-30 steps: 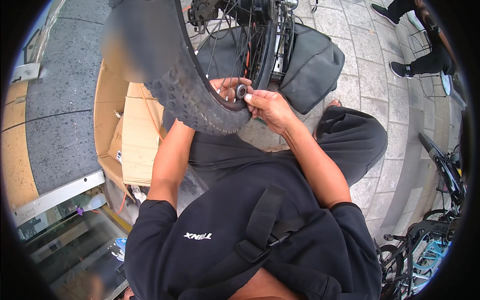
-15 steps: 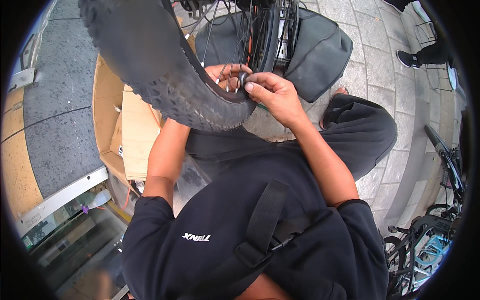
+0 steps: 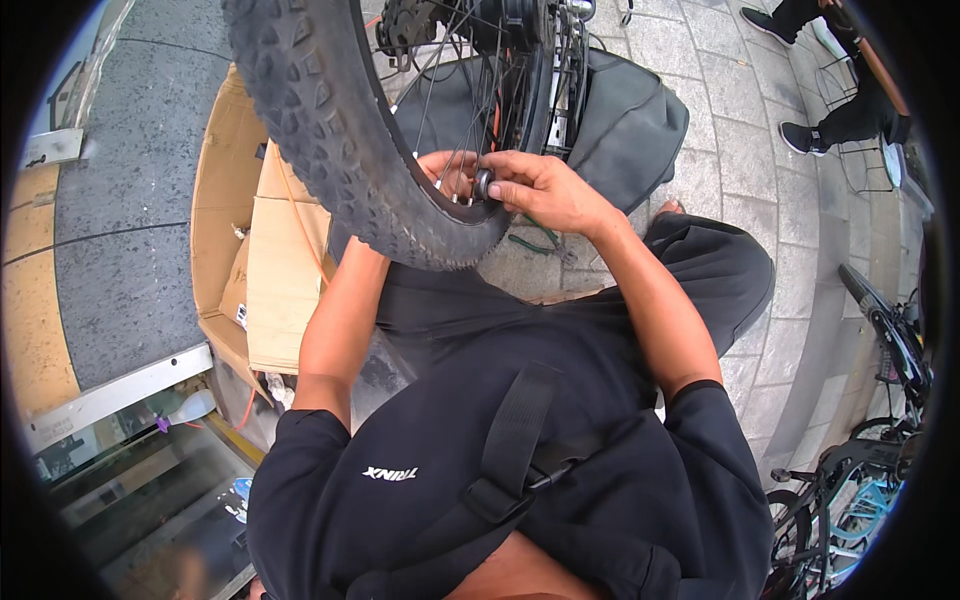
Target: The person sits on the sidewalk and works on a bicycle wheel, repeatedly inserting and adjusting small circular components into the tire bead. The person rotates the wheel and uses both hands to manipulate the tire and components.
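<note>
Two bare hands inside a wheel rim. Right hand: thumb and fingers pinching a small dark round piece, set beside the spokes. Left hand: fingers curled behind spokes, near the piece; whether gripping, cannot tell. Knobby tyre crosses before left wrist. Below right hand, green-handled tool; farther out, grey bag, left, cardboard box.

Access at the wheel: obstructed on the left, open on the right.
The tyre and spokes stand across the left hand; a cardboard box is near the tyre's outer side. A small round part fills the gap before the right hand. Bare paving gives passage beyond the grey bag.
</note>
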A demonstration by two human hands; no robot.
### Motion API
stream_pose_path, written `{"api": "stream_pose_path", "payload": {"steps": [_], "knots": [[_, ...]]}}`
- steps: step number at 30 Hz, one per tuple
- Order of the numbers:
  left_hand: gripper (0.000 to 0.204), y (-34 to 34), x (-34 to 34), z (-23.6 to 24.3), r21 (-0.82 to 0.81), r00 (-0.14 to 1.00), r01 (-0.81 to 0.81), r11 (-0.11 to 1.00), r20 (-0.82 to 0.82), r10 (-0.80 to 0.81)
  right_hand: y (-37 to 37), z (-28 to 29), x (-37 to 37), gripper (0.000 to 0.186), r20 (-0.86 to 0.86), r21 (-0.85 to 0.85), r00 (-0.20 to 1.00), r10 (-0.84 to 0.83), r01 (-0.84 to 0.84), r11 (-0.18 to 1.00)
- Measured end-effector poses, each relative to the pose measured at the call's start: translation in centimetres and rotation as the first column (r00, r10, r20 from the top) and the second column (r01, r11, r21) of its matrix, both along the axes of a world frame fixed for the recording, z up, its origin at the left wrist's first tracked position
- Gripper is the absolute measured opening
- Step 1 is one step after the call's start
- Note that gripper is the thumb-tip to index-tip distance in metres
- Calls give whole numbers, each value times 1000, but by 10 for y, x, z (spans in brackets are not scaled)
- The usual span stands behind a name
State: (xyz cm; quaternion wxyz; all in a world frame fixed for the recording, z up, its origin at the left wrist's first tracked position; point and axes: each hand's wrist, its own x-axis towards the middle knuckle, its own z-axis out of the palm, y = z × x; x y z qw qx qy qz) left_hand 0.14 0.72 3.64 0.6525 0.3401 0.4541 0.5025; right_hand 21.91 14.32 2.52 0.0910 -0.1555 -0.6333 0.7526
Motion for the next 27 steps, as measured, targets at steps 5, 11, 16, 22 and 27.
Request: {"api": "stream_pose_path", "payload": {"steps": [5, 11, 16, 22, 27], "knots": [[47, 26, 18, 41, -208, 969, -228, 951, -148, 200, -6, -28, -2, 34, -114, -129, 989, -95, 80, 988], [41, 37, 20, 52, -224, 937, -197, 955, -328, 116, -37, -41, 3, 27, -104, -197, 934, -341, 316, 928], [44, 31, 19, 33, -201, 961, -248, 948, -175, 214, -3, -13, -5, 30, -206, -58, 904, -374, 370, 927], [40, 34, 35, 48, -216, 936, -289, 933, -271, 226, -4, 33, 7, 33, -83, -344, 968, -237, 195, 919], [40, 25, 38, 46, -227, 894, -384, 895, -333, 299, -8, 26, -13, 29, -60, -283, 979, -195, 170, 944]]}}
